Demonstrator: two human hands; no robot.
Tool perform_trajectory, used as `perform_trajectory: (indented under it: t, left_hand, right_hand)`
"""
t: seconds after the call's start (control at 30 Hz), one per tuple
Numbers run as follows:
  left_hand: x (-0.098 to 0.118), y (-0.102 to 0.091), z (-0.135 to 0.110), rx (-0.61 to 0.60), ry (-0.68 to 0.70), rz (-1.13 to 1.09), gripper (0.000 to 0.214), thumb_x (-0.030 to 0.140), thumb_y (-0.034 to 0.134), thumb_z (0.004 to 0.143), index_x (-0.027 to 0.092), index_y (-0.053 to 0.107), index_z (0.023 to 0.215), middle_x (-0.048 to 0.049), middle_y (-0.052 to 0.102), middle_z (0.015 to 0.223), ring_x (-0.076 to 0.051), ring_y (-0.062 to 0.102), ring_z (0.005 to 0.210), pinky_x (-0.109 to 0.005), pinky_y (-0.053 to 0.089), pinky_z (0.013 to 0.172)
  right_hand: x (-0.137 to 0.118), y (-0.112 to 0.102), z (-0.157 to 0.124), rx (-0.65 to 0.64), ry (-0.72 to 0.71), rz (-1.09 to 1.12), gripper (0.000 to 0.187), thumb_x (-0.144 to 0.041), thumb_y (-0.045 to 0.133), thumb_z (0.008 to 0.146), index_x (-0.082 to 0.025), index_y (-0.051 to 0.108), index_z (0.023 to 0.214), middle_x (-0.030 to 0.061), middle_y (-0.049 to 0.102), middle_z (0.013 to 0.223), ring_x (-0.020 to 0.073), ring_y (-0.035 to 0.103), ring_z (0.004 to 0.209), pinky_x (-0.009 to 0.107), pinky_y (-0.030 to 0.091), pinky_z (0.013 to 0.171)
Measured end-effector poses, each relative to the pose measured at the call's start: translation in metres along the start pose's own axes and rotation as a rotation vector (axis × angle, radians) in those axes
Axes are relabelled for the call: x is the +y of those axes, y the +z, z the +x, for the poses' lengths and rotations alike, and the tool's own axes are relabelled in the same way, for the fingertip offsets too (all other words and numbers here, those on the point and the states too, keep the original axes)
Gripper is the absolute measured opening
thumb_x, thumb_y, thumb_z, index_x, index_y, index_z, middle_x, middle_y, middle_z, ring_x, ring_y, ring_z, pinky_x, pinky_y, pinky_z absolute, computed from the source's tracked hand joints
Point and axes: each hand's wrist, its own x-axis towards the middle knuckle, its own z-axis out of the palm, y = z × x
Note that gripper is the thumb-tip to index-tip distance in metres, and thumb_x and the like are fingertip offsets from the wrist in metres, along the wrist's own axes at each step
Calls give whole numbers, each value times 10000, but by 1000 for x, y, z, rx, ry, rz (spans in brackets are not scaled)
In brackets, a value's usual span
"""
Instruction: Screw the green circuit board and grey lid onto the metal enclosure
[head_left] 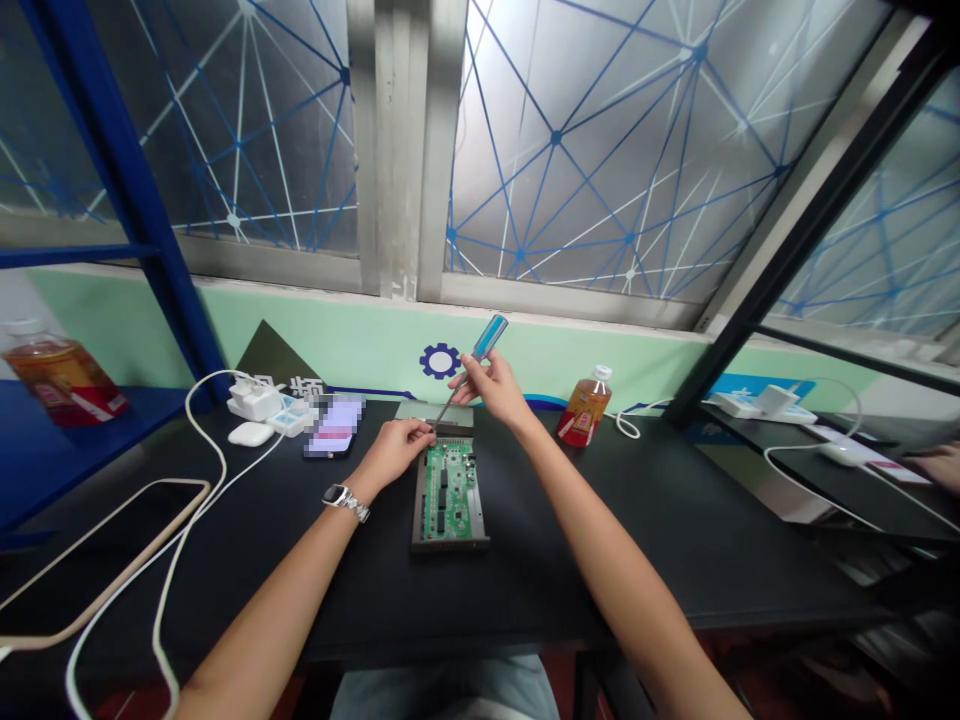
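My right hand point(491, 385) is closed around a screwdriver point(490, 337) with a blue and grey handle, held at a slant. Its shaft runs down and left to the fingertips of my left hand point(397, 447). Those fingers are pinched at the far left corner of an open metal case, by the screwdriver's tip; whether they hold a screw or the tip itself is hidden. Inside the case lies a green circuit board point(455, 490) with black chips. Behind the case is a flat grey metal cover point(435, 412). A watch is on my left wrist.
On the black table point(525, 590), a phone point(335, 428), white earbud case point(252, 433) and power strip point(294, 415) stand left. A larger device point(97, 550) and loose white cables lie nearer. A drink bottle point(584, 407) stands right; another person's hand point(937, 465) shows far right.
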Motion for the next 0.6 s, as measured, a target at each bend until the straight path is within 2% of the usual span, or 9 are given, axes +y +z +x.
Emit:
perform_trajectory:
  t: [0.13, 0.3, 0.6]
  left_hand:
    - [0, 2, 2, -7, -28, -110, 306, 445, 632, 874, 162, 747, 873, -89, 784, 895, -242, 721, 848, -330, 534, 801]
    - [-3, 7, 2, -50, -55, -207, 347, 489, 668, 840, 151, 739, 880, -105, 782, 926, -249, 730, 884, -348, 559, 821]
    - [-7, 8, 2, -62, -49, -192, 330, 454, 683, 835, 139, 732, 922, -109, 771, 924, -241, 726, 857, -354, 565, 816]
  right_hand:
    - [-3, 2, -1, 57, -33, -24, 456, -599, 639, 859, -227, 439, 1032, -14, 711, 698, 137, 680, 496, 224, 578, 480]
    - [-4, 5, -2, 60, -50, -50, 448, -610, 620, 864, -223, 462, 1026, -19, 706, 690, 121, 661, 476, 206, 562, 475]
    - [-7, 1, -2, 11, -58, -35, 431, -608, 600, 882, -207, 468, 965, 19, 731, 734, 111, 644, 488, 212, 555, 487]
